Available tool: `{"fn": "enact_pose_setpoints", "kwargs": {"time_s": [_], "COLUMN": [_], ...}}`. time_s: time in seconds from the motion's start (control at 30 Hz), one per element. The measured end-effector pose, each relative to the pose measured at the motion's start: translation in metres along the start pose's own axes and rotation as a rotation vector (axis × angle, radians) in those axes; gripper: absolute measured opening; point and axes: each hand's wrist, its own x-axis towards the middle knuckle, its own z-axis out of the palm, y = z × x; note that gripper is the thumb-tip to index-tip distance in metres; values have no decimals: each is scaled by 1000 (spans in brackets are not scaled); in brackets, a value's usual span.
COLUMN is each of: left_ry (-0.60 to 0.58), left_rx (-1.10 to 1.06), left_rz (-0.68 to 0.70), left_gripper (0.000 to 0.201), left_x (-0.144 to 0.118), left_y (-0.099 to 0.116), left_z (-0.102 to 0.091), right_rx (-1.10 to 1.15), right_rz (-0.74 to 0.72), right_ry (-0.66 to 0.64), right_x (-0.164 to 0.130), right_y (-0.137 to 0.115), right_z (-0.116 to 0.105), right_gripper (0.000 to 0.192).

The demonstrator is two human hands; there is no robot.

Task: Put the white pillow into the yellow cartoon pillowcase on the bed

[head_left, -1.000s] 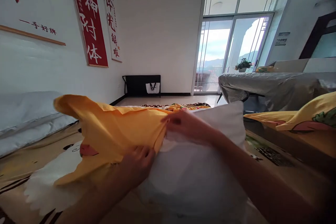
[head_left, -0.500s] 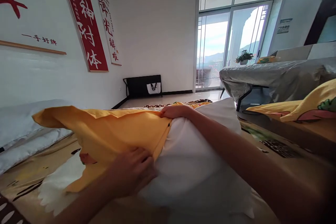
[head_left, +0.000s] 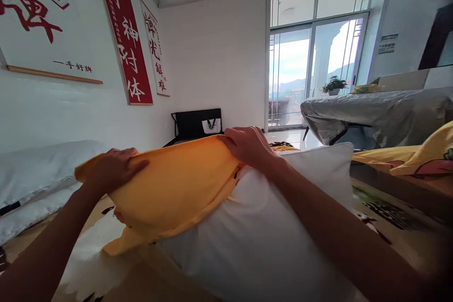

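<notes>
A yellow pillowcase covers the left part of a white pillow; the pillow's right part is bare. My left hand is closed over the pillowcase's upper edge, toward its far left end. At the case's opening, my right hand grips the top rim, with the fingertips hidden behind the cloth. The opening's lower rim runs slantwise across the pillow. A loose corner of the case hangs at the lower left over a printed sheet.
White pillows lie at the left by the wall. Yellow patterned bedding is at the right, before a plastic-covered table with a potted plant. A black folded item leans at the back wall.
My left hand has moved from the opening's lower rim up and left to the case's top edge. The case is pulled tauter, and the view has tilted up slightly.
</notes>
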Motion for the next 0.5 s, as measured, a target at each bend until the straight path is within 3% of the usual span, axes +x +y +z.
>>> {"fn": "enact_pose_setpoints", "kwargs": {"time_s": [0.07,0.1,0.2,0.27,0.37,0.5], "left_ry": [-15,-23,-17,1,36,108], "left_rx": [-24,-57,-244,-349,-341,-228], "left_rz": [-65,-90,-193,-268,-325,-374], "left_gripper": [42,40,36,37,39,38], "left_x": [-7,-10,-17,-18,-15,-4], "left_y": [-3,-5,-9,-8,-3,-3], "left_z": [-6,-9,-10,-10,-15,-26], "right_rx": [8,41,187,266,431,719], "right_rz": [-11,-22,-72,-114,-155,-66], "right_ry": [8,-49,-465,-623,-546,-471], "right_x": [-3,-4,-3,-2,-3,-8], "right_y": [-2,1,19,35,54,63], "right_z": [-3,-1,9,17,23,18], "right_gripper": [44,43,41,37,32,43]}}
